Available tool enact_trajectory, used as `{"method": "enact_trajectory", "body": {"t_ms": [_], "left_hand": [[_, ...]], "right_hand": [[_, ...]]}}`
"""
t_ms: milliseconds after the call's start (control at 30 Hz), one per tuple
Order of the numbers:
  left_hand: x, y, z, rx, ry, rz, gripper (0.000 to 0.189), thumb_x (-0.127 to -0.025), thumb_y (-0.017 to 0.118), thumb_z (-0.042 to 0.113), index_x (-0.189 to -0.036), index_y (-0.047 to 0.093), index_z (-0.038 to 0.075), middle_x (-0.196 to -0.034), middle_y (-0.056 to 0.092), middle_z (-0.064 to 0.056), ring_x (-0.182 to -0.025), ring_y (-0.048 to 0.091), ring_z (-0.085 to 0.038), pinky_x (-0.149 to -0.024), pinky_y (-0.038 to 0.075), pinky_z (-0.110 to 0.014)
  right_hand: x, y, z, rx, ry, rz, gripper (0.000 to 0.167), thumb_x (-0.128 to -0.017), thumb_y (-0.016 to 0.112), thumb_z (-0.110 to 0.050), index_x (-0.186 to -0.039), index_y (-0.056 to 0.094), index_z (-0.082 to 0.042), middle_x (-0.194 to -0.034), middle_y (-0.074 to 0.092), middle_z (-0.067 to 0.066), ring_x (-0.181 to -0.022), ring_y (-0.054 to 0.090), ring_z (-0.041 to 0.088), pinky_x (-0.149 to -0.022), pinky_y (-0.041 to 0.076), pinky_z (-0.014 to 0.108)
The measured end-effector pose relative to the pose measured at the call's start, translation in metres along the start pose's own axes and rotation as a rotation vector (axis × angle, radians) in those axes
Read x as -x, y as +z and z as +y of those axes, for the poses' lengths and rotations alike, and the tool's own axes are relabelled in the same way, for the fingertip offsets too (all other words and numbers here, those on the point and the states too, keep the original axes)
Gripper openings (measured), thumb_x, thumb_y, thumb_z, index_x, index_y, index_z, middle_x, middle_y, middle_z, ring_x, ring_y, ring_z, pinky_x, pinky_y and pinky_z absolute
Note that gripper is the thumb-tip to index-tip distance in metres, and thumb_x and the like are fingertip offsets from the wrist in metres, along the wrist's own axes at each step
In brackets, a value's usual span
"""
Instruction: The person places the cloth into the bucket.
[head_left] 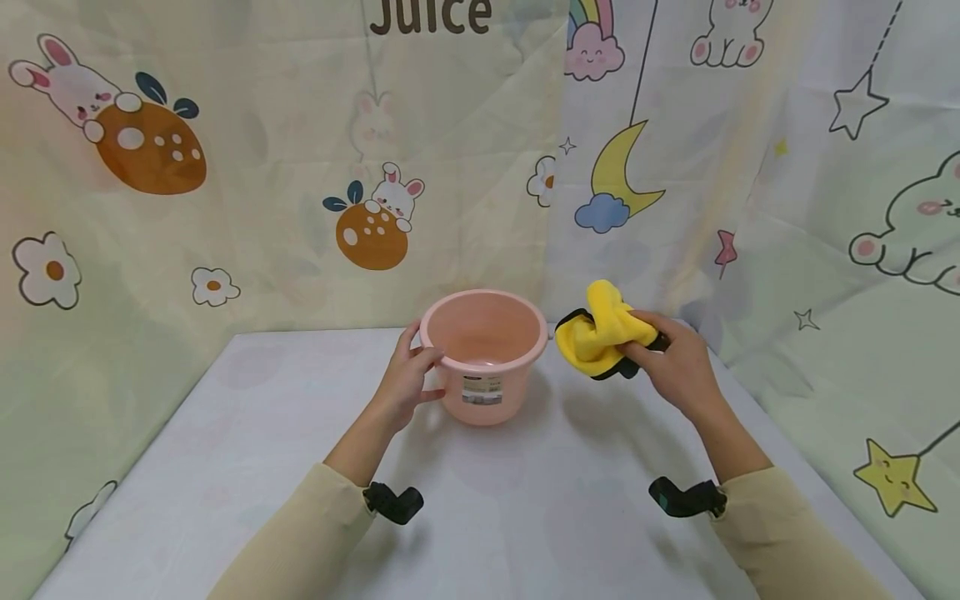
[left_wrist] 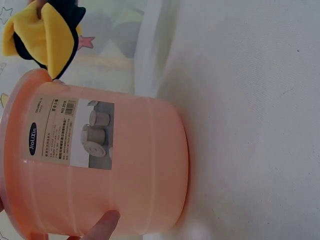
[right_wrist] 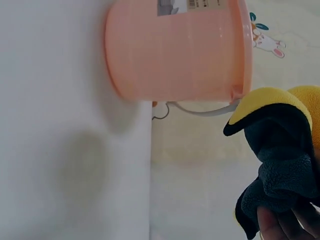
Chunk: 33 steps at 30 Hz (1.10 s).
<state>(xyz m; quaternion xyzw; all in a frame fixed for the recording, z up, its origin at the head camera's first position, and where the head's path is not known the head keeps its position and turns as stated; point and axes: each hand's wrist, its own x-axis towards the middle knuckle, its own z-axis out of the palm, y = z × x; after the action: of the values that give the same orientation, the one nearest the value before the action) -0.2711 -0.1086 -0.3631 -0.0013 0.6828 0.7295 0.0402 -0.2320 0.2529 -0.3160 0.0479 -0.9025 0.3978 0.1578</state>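
Note:
A pink plastic bucket [head_left: 513, 387] stands upright on the white table, its label [left_wrist: 70, 131] facing the near side. My left hand [head_left: 401, 383] grips the bucket's left side, fingers at the rim and thumb against the wall. To the right of the rim, my right hand [head_left: 678, 367] pinches a bunched cloth [head_left: 600, 333], yellow on one side with black edging. Its dark, fleecy other side [right_wrist: 287, 172] shows in the right wrist view. The cloth hangs above the table, close to the rim. Inside the bucket, the visible wall is bare; part of the bottom is hidden.
The white tabletop [head_left: 300, 392] reaches back to a hanging printed sheet [head_left: 285, 167] with cartoon rabbits and fruit. Another printed sheet [head_left: 810, 208] closes off the right side. A pale bucket handle [right_wrist: 205, 112] hangs behind the bucket. Both wrists carry black camera mounts.

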Motion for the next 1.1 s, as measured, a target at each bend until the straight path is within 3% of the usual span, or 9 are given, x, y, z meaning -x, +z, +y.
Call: {"method": "enact_trajectory", "body": {"t_ms": [300, 700, 1100], "left_hand": [[0.001, 0.000, 0.000, 0.004, -0.006, 0.003, 0.071, -0.103, 0.051, 0.022, -0.165, 0.016, 0.029, -0.154, 0.039, -0.017, -0.144, 0.042, -0.036, -0.101, 0.051, -0.067], [0.001, 0.000, 0.001, -0.001, -0.008, -0.001, 0.072, -0.103, 0.050, 0.024, -0.165, 0.015, 0.029, -0.157, 0.038, -0.016, -0.145, 0.041, -0.037, -0.099, 0.052, -0.067], [0.001, -0.002, 0.000, 0.002, -0.002, -0.011, 0.072, -0.104, 0.051, 0.023, -0.166, 0.014, 0.029, -0.158, 0.038, -0.017, -0.144, 0.041, -0.036, -0.097, 0.053, -0.066]], "right_hand": [[-0.006, -0.002, -0.016, -0.003, -0.025, 0.028, 0.053, -0.101, 0.065, -0.032, -0.149, 0.055, -0.010, -0.142, 0.059, 0.025, -0.117, 0.058, 0.043, -0.092, 0.054, 0.056], [-0.026, 0.000, -0.040, -0.076, -0.091, 0.045, 0.049, -0.100, 0.068, -0.027, -0.145, 0.059, -0.010, -0.141, 0.061, 0.020, -0.114, 0.058, 0.039, -0.097, 0.053, 0.055], [-0.043, 0.012, -0.066, -0.152, -0.162, 0.011, 0.046, -0.098, 0.070, -0.024, -0.141, 0.062, -0.010, -0.138, 0.062, 0.016, -0.112, 0.059, 0.034, -0.094, 0.055, 0.045]]}}
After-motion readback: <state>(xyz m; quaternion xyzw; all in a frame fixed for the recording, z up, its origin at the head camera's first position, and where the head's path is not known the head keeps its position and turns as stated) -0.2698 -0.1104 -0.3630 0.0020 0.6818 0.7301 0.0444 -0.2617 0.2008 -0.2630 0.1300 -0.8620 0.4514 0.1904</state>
